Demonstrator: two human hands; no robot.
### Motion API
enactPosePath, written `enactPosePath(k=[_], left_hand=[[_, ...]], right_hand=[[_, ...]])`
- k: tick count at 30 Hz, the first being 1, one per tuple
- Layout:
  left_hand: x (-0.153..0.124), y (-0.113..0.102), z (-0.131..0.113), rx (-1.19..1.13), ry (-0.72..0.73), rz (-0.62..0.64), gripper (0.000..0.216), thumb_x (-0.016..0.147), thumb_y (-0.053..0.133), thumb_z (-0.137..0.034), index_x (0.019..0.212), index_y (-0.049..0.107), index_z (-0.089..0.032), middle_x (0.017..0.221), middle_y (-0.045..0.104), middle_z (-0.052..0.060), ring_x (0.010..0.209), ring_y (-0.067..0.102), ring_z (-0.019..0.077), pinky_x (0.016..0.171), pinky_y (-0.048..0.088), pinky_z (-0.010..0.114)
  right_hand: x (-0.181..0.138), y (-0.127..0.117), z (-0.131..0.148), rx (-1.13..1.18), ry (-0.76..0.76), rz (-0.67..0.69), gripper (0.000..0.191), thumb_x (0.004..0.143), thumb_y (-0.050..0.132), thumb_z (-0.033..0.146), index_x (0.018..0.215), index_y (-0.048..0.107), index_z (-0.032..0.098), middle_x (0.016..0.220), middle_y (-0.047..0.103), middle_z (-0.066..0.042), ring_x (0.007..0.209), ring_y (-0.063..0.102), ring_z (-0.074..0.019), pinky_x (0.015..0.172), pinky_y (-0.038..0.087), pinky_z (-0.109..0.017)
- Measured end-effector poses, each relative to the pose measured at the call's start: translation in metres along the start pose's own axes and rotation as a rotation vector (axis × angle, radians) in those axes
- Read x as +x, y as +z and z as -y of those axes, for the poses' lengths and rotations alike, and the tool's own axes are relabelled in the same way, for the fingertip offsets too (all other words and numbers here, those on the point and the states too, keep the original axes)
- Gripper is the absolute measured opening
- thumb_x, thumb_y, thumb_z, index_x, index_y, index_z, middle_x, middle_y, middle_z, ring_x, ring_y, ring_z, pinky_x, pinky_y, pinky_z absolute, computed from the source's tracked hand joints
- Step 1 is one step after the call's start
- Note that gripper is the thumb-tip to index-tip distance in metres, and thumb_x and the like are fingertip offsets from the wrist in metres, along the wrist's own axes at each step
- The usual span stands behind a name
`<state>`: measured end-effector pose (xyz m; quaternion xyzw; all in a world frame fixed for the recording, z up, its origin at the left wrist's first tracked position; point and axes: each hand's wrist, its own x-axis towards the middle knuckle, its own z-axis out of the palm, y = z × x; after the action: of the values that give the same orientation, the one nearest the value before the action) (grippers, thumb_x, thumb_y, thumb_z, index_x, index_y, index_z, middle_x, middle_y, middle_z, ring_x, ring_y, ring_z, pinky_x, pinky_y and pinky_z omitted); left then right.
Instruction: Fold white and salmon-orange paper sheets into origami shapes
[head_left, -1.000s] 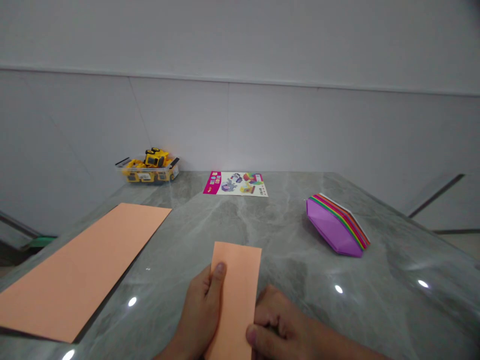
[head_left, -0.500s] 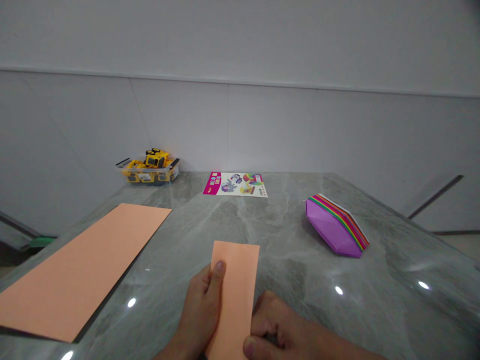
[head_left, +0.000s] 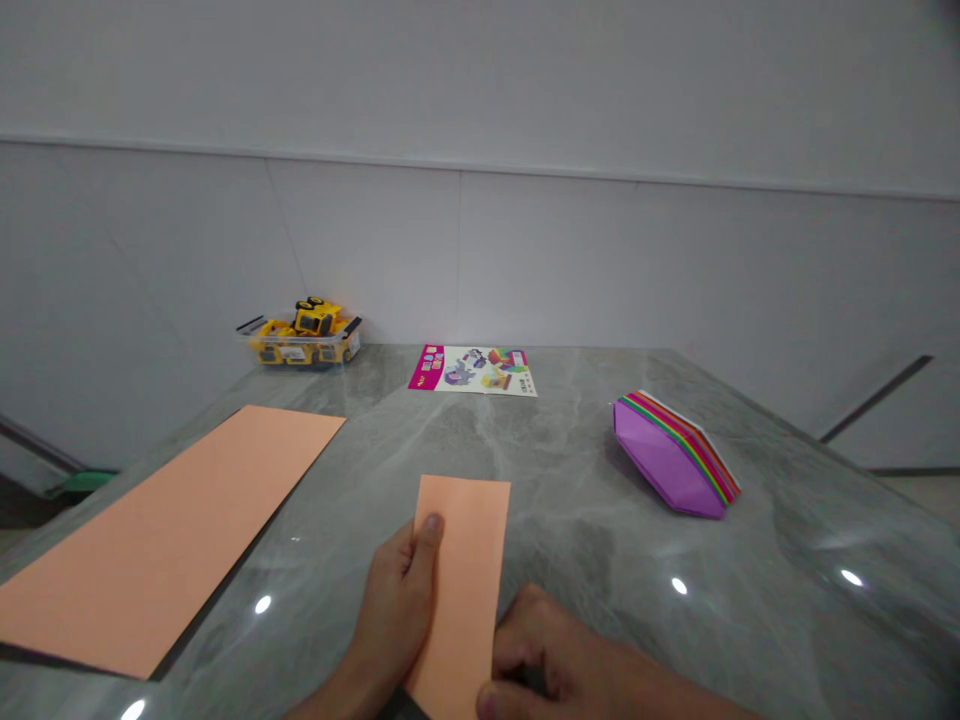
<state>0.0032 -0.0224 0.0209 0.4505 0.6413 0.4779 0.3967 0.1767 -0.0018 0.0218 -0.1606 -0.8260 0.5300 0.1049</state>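
Note:
A narrow folded strip of orange paper [head_left: 466, 580] stands tilted in front of me, held from both sides. My left hand [head_left: 401, 590] grips its left edge, with the thumb lying on the near face and the fingers behind, out of sight. Low on the right edge, my right hand [head_left: 551, 650] pinches the paper between thumb and bent forefinger. The paper's lower end runs out of the picture. Flat on the table to the left lies a larger orange sheet [head_left: 176, 540], its near edge slightly raised over a dark shadow.
A grey marbled table [head_left: 570, 440] reaches to the white wall. At the back left sits a clear box of yellow toy vehicles [head_left: 307, 338]. A printed booklet [head_left: 474, 370] lies at the back middle. To the right is a purple folded paper stack with rainbow edges [head_left: 667, 460].
The paper strip and both hands have shifted slightly to the left, and the strip has risen a little. Both hands keep their grip. The view has moved very slightly.

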Motion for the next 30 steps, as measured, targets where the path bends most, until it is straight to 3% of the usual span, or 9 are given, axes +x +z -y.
enactPosePath(k=[6,12,15,18,21,24,30], left_hand=[[0.004,-0.004,0.000,0.052,0.034,-0.070,0.045,0.086,0.041,-0.053,0.060,0.048,-0.017,0.054,0.048,-0.001,0.051,0.044,0.0131,0.045,0.032,0.021],[0.001,0.000,0.002,-0.043,-0.015,0.040,0.046,0.085,0.043,-0.055,0.063,0.051,-0.015,0.053,0.049,-0.001,0.049,0.043,0.0124,0.043,0.031,0.020],[0.003,-0.002,0.002,-0.023,-0.008,0.005,0.045,0.085,0.043,-0.054,0.062,0.051,-0.016,0.053,0.050,-0.001,0.049,0.044,0.0127,0.043,0.032,0.021],[0.006,-0.006,0.004,0.031,0.024,-0.032,0.045,0.085,0.043,-0.052,0.060,0.050,-0.016,0.053,0.051,0.000,0.050,0.045,0.0135,0.045,0.033,0.021],[0.006,-0.006,0.004,0.034,0.036,0.024,0.044,0.086,0.042,-0.051,0.062,0.052,-0.016,0.055,0.055,0.001,0.053,0.048,0.0148,0.047,0.036,0.022],[0.006,-0.005,0.002,0.012,0.022,0.086,0.044,0.087,0.041,-0.051,0.064,0.054,-0.016,0.056,0.057,0.001,0.053,0.050,0.0154,0.048,0.037,0.022],[0.005,-0.005,0.001,-0.093,-0.002,0.227,0.043,0.085,0.045,-0.052,0.065,0.055,-0.015,0.057,0.058,0.002,0.052,0.050,0.0146,0.047,0.038,0.021]], right_hand=[[0.005,-0.001,0.002,-0.029,-0.019,0.046,0.035,0.088,0.048,0.036,0.061,0.049,0.014,0.054,0.038,0.005,0.048,0.035,-0.0047,0.045,0.027,-0.017],[0.003,-0.003,0.004,-0.007,-0.066,0.056,0.039,0.085,0.052,0.037,0.055,0.043,0.015,0.051,0.033,0.007,0.046,0.032,-0.0038,0.044,0.026,-0.017],[0.003,-0.001,0.004,0.064,-0.003,-0.001,0.040,0.084,0.054,0.041,0.055,0.045,0.014,0.050,0.037,0.006,0.046,0.035,-0.0039,0.043,0.028,-0.016],[0.008,0.000,0.001,0.279,0.090,-0.068,0.046,0.083,0.050,0.053,0.061,0.053,0.012,0.052,0.047,0.003,0.044,0.042,-0.0044,0.041,0.033,-0.014],[0.014,-0.003,-0.005,0.506,0.128,-0.199,0.056,0.079,0.047,0.063,0.064,0.055,0.010,0.050,0.052,0.000,0.036,0.045,-0.0050,0.034,0.034,-0.013],[0.015,-0.008,-0.010,0.546,0.120,-0.322,0.055,0.079,0.050,0.061,0.061,0.056,0.009,0.044,0.051,0.000,0.032,0.044,-0.0045,0.030,0.031,-0.012],[0.008,-0.011,-0.007,0.555,0.093,-0.166,0.056,0.079,0.050,0.062,0.059,0.056,0.009,0.042,0.052,0.000,0.030,0.043,-0.0044,0.029,0.032,-0.012]])
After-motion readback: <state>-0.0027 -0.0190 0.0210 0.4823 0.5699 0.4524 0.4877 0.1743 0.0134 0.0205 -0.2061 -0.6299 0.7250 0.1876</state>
